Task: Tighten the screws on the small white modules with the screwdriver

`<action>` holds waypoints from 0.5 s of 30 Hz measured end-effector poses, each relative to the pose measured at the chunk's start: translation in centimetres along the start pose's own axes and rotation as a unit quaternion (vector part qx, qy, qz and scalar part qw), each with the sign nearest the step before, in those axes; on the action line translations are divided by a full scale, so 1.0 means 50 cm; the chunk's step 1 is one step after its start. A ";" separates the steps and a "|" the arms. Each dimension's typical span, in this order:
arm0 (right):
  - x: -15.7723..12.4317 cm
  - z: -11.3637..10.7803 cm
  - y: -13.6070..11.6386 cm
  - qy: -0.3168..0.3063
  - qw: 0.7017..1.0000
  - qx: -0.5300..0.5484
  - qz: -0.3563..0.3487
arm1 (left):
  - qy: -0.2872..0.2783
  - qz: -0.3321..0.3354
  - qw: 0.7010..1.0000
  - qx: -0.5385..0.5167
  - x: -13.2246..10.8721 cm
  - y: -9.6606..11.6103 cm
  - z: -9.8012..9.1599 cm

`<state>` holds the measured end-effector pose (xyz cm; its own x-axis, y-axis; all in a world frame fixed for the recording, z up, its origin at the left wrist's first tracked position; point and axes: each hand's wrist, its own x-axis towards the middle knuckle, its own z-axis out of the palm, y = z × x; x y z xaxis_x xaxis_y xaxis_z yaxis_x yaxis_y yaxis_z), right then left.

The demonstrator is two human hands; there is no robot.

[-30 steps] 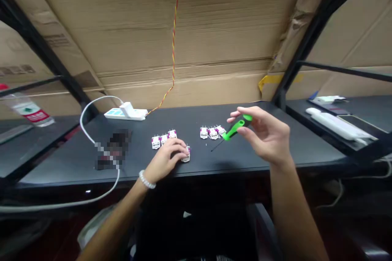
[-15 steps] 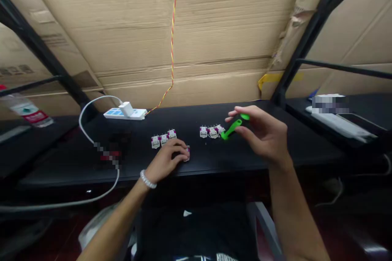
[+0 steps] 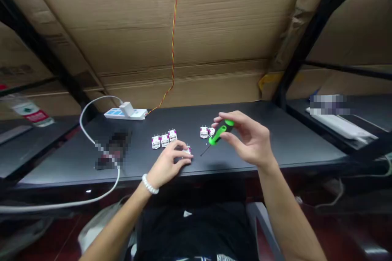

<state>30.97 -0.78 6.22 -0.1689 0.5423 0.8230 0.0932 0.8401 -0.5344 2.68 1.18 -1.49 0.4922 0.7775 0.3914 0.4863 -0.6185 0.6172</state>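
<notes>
My right hand (image 3: pixel 248 138) holds a green-and-black screwdriver (image 3: pixel 220 131) in its fingertips, with the thin shaft (image 3: pixel 205 150) slanting down-left above the dark table (image 3: pixel 263 147). Just below the tool sit two small white modules with purple marks (image 3: pixel 203 132), the second partly hidden by the handle and fingers. My left hand (image 3: pixel 170 162), wearing a white beaded bracelet, lies over another white module (image 3: pixel 188 150), its fingers on it and covering most of it. Three similar modules (image 3: pixel 164 140) stand in a row just beyond that hand.
A white power strip (image 3: pixel 125 113) with a plugged-in adapter sits at the table's back, and a white cable (image 3: pixel 88 130) loops off the near edge. A blurred object (image 3: pixel 113 151) lies at left. Cardboard (image 3: pixel 171 20) lines the back, with a twisted red-yellow wire (image 3: pixel 173 49).
My right hand has moved left with the screwdriver, whose handle now covers part of the right-hand modules. My left hand stays on its module, and the view has tilted slightly.
</notes>
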 end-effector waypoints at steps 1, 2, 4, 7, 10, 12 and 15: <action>0.001 0.007 -0.001 0.000 1.000 0.006 -0.001 | 0.002 0.000 1.000 -0.001 -0.001 -0.001 0.001; 0.002 0.015 -0.001 0.002 1.000 0.016 0.000 | 0.004 0.001 1.000 -0.002 -0.001 -0.002 0.003; 0.004 0.030 -0.002 0.015 0.999 0.039 0.002 | 0.007 0.005 1.000 -0.005 -0.002 -0.003 0.005; 0.005 0.047 0.001 0.035 0.998 0.059 0.010 | 0.009 0.002 1.000 -0.008 -0.003 -0.003 0.008; 0.005 0.052 0.009 0.032 0.998 0.055 0.021 | 0.012 -0.011 1.000 -0.021 -0.001 -0.003 0.011; 0.004 0.053 0.013 0.028 0.998 0.058 0.023 | 0.014 -0.020 0.999 -0.029 0.000 -0.003 0.013; 0.004 0.053 0.013 0.028 0.997 0.068 0.017 | 0.019 -0.030 0.999 -0.042 0.002 -0.003 0.016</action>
<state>28.38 -0.15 5.54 -0.1124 0.5742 0.8110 -0.0365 0.8132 -0.5808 3.22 1.29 -2.08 0.4361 0.8171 0.3771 0.4506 -0.5610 0.6945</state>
